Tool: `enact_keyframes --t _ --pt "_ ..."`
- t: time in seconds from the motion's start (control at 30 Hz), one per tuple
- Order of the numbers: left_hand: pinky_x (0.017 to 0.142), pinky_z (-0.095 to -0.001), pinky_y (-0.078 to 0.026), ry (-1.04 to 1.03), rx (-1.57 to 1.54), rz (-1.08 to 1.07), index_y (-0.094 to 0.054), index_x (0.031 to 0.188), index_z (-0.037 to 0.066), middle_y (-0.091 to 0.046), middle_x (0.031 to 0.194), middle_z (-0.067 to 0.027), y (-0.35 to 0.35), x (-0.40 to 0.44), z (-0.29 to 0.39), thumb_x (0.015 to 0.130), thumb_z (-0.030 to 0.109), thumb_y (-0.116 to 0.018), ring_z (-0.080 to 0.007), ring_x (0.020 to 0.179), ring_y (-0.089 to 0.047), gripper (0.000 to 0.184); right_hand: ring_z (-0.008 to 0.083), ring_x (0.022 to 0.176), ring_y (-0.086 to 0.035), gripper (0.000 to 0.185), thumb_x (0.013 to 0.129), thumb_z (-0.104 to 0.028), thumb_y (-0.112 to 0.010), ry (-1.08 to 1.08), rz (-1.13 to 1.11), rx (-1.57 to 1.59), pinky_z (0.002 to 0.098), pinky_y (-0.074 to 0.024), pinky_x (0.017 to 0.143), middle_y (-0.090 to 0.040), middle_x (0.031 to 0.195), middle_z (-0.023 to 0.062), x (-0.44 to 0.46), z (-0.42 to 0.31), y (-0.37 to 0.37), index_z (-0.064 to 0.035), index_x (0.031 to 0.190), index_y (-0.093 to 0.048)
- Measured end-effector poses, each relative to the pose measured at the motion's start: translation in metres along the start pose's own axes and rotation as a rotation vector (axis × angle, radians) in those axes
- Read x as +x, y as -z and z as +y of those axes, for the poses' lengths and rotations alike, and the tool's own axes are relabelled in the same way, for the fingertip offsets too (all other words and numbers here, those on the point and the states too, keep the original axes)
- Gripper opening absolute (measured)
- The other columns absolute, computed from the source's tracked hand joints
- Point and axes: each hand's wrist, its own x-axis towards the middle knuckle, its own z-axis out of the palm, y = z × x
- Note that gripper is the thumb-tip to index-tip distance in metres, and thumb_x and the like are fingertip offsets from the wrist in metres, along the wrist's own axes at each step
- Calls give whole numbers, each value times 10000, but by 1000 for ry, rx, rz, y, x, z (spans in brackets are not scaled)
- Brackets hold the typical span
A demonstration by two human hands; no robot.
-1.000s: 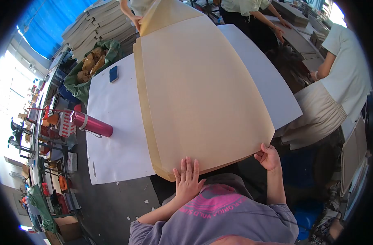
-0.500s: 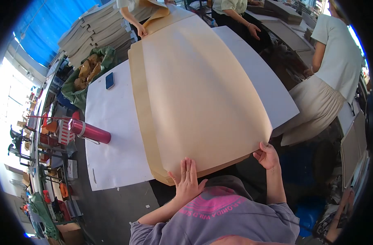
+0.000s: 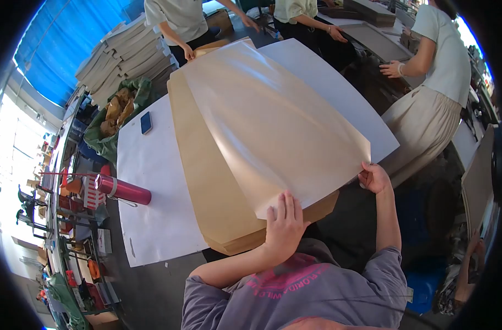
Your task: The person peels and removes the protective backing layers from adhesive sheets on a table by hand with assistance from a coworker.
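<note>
A large cream sheet lies slanted over a stack of tan sheets, whose left part shows. My left hand rests with fingers stretched out on the near left corner of the cream sheet. At the near right corner, my right hand pinches the sheet's edge between thumb and fingers. A co-worker's hand is at the far left corner of the sheets. White board shows beneath the stack on both sides.
On the white surface's left part are a pink bottle and a phone. A green sack of brown paper stands beyond, near piled boards. One co-worker is at the right, others at the far side.
The cream sheet has shifted right with both my hands, uncovering more of the tan stack. At the far end, the co-worker's raised sheet part has come down, and one of that person's hands is away from it.
</note>
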Motion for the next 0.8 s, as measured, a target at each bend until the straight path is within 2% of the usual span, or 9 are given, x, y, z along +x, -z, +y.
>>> enact_keyframes --t 0.37,0.53,0.73,0.8 --pt "841 -410 -425 -98 225 -82 -478 1245 -33 -441 1332 -245 -19 18 40 740 513 -637 -322 1206 -460 761 124 816 -648 231 865 -187 -634 -20 -23 14 256 -549 642 -663 922 15 20 -4 51 -57 1050 -589" --pt "855 -426 -418 -75 376 -137 -434 1292 -30 -408 1361 -246 -15 26 44 742 556 -613 -333 1216 -449 823 129 858 -640 236 856 -185 -643 -12 0 15 269 -524 697 -659 957 0 40 2 55 -70 1056 -592" --pt "888 -437 -406 -40 351 -145 -388 1330 -29 -375 1388 -243 -15 30 42 740 566 -610 -335 1240 -427 867 139 911 -630 245 854 -178 -634 -8 16 19 288 -510 746 -656 986 15 55 5 62 -66 1068 -593" --pt "895 -430 -405 -96 313 -156 -375 1342 -29 -366 1396 -239 -20 25 45 732 567 -617 -334 1249 -419 886 151 920 -631 253 857 -171 -627 3 25 44 297 -514 764 -656 996 29 52 8 72 -52 1077 -590"
